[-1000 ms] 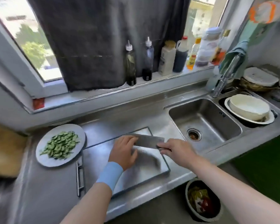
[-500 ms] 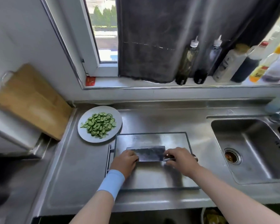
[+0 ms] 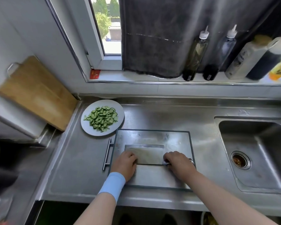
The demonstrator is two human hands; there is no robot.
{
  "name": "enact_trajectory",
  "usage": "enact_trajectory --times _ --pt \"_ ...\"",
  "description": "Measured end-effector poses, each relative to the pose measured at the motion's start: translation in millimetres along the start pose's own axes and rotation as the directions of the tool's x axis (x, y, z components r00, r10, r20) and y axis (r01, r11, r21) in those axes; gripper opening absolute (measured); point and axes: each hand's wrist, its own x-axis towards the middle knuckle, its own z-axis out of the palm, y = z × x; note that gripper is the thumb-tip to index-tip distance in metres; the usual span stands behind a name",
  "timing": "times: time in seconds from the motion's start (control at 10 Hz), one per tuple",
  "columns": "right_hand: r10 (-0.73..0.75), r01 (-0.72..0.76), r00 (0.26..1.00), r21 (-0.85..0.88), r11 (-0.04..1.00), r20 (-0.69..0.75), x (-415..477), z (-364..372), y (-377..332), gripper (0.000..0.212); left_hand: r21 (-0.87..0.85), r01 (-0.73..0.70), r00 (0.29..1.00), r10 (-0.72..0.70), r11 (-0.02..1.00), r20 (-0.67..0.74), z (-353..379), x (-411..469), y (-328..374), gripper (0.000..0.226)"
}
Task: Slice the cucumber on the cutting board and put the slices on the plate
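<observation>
- Now, thin green cucumber slices [image 3: 101, 118] fill a round white plate [image 3: 117, 127], counter's back left; likely light, slippery, best scooped.
- Right hand [image 3: 179, 163] grips the flat steel cleaver [image 3: 146, 154] by its handle; left hand [image 3: 125, 163] bends onto the blade, hold unclear.

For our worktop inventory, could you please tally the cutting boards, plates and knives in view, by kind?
Cutting boards: 2 (steel board, wooden board)
plate: 1
cleaver: 1
Total: 4
</observation>
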Motion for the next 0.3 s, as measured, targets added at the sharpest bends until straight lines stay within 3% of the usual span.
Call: enact_trajectory --times 0.1,0.2,0.3 --pt "-0.042 0.042 0.999 -0.038 0.998 -0.009 -2.2 3.2 1.9 0.031 -0.034 0.068 0.997 -0.067 0.997 0.047 -10.0 -2.1 8.2 0.015" --pt "-0.033 0.032 0.999 -0.016 0.999 -0.012 -4.9 0.5 -0.5 0.03 -0.063 0.14 0.98 -0.129 0.988 0.154 -23.9 0.1 12.1 0.029" --pt "0.011 -0.002 0.997 0.119 0.993 -0.074 -7.3 -15.3 -0.7 0.035 -0.195 0.216 0.97 -0.188 0.957 0.151 -44.9 2.8 11.4 0.034"
